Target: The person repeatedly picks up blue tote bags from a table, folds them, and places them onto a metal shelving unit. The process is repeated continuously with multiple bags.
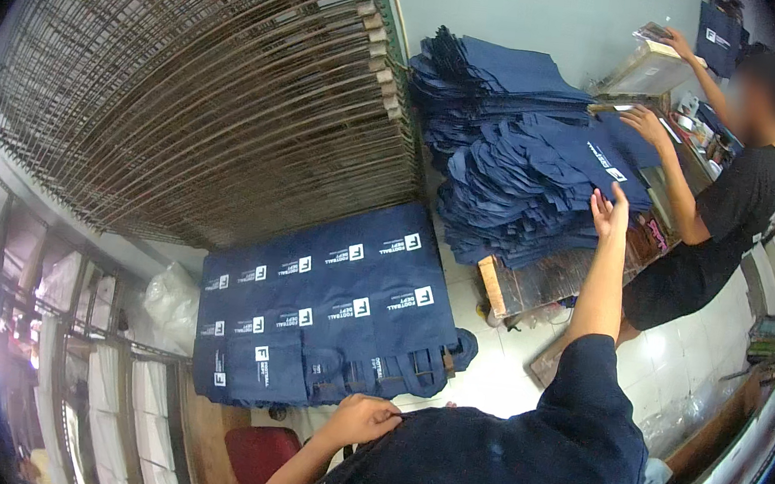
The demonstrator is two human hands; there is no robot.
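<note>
My right arm stretches out to the right, and my right hand [610,212] is open with its fingers apart, just below the edge of a navy cloth piece with a white print [595,155]. Whether the fingertips touch that cloth I cannot tell. It lies over the front of tall navy cloth stacks [508,174]. Low in front of me, my left hand [365,420] is closed, its fingertips against the edge of my dark shirt [477,469]; what they pinch is hidden. Beyond it, rows of printed navy pieces [336,284] lie spread out, overlapping.
A tall wire drying rack [225,83] rises over the spread pieces. At right, a co-worker [742,194] in dark clothes reaches over a wooden bench [543,287] toward a framed screen [646,71]. A red seat [261,456] is by my left arm; shelving [108,383] stands at left.
</note>
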